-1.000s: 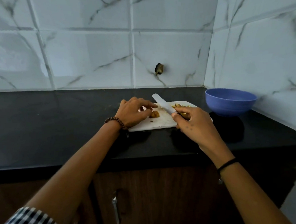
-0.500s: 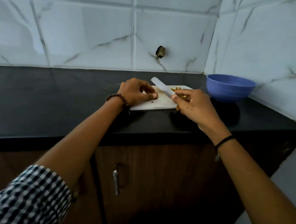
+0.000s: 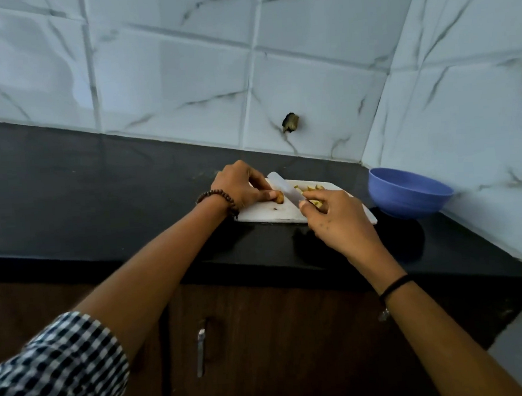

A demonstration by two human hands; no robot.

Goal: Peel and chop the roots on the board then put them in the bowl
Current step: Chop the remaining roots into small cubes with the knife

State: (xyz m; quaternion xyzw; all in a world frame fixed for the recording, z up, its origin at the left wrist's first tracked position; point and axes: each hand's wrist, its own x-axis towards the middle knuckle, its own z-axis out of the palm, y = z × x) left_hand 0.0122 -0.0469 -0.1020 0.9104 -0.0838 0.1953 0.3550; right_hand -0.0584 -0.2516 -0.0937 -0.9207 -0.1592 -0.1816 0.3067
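A white cutting board [image 3: 270,213] lies on the black counter. My left hand [image 3: 240,185] pinches a small brown root piece [image 3: 279,198] against the board. My right hand [image 3: 337,220] grips a knife whose white blade [image 3: 285,187] rests just right of that piece. Yellowish chopped bits [image 3: 310,189] lie on the board's far right part, partly hidden by my right hand. A blue bowl [image 3: 407,192] stands on the counter to the right of the board, in the corner; its inside is out of sight.
The black counter [image 3: 98,184] stretches left of the board, with white marble tiles behind and on the right wall. A dark hole [image 3: 290,122] marks the back tile. Below the counter's front edge is a brown cabinet with a metal handle [image 3: 201,352].
The view has tilted and shifted. My left hand still holds the root piece by the blade; my right hand keeps the knife at about the same spot on the board.
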